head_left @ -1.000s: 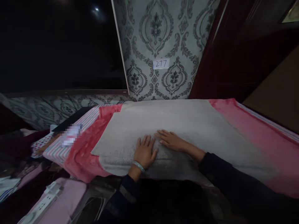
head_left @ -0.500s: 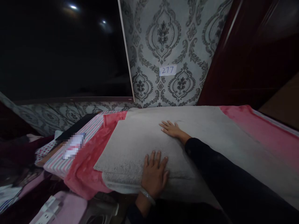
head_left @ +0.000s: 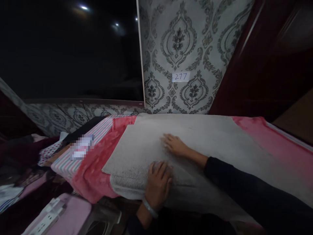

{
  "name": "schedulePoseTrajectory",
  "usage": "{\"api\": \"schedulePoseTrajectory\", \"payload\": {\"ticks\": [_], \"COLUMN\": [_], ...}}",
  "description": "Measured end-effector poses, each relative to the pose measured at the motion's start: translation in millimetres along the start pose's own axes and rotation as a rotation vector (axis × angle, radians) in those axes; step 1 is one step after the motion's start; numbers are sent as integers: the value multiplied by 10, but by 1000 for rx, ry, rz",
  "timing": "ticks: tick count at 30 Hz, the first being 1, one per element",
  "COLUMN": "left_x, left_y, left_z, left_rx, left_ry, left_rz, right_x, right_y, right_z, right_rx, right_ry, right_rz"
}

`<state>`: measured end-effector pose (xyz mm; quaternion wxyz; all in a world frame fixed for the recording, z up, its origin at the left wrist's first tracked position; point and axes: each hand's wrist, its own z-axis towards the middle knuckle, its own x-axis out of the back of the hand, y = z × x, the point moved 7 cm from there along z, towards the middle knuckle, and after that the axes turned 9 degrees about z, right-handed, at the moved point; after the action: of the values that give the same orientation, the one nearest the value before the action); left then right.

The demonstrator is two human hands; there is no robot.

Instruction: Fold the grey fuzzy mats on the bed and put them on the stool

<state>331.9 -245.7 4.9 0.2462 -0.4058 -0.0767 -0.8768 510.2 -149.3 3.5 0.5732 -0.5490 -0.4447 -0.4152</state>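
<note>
A grey plush cloth (head_left: 151, 137), folded over at its left part, covers most of the surface in front of me. My left hand (head_left: 158, 182), with a silver bangle at the wrist, rests palm down near the cloth's front edge, fingers spread and slightly bent. Farther back, my right hand (head_left: 174, 144) lies flat on the cloth, its fingertips blurred by motion. Neither hand holds anything. Under the grey cloth a red-pink plush blanket (head_left: 100, 163) shows at the left, and its pink part (head_left: 276, 143) shows at the right.
A striped cloth (head_left: 63, 166) with a blurred-out item (head_left: 81, 148) lies at the left. Below stands a pink stool (head_left: 75, 209) with a white power strip (head_left: 47, 218). A large black screen (head_left: 73, 52) hangs on the patterned wall, beside a paper marked 277 (head_left: 181, 77).
My right hand has slid slightly left and nearer to me over the cloth. The left hand's fingers have bent a little more. The view has shifted slightly left.
</note>
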Motion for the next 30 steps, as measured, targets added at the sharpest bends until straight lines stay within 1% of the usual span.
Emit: {"api": "schedulePoseTrajectory", "payload": {"ticks": [1,2,3,4,6,9,11,13,18,21,24,26,28,30], "left_x": [34,43,27,-8,-101,-218,-248,-250,-233,-230,-181,-95,10,83], "left_y": [-60,-119,-165,-198,-228,-239,-243,-245,-240,-224,-220,-248,-338,-494], "left_z": [-11,-24,-38,-52,-85,-142,-172,-188,-190,-182,-167,-160,-172,-213], "left_rx": [52,105,142,163,171,174,181,181,170,173,167,154,176,253], "left_ry": [21,24,14,-4,-33,-34,-18,-8,-3,-7,-12,2,18,18], "left_rz": [-3,5,23,48,101,123,114,104,110,124,102,56,27,52], "right_x": [-71,-134,-179,-202,-194,-142,-123,-125,-130,-61,30,55,6,-134], "right_y": [-146,-246,-292,-290,-185,43,162,247,383,368,222,7,-309,-626], "right_z": [-65,-107,-115,-83,83,455,680,840,1003,1019,952,841,684,512], "right_rx": [95,159,182,170,90,-44,-104,-147,-254,-278,-285,-229,-73,116], "right_ry": [-12,-28,-42,-50,-59,-75,-71,-51,-15,-15,-22,-1,25,9], "right_rz": [4,6,3,-6,-36,-49,-28,0,32,33,33,18,1,-7]}}
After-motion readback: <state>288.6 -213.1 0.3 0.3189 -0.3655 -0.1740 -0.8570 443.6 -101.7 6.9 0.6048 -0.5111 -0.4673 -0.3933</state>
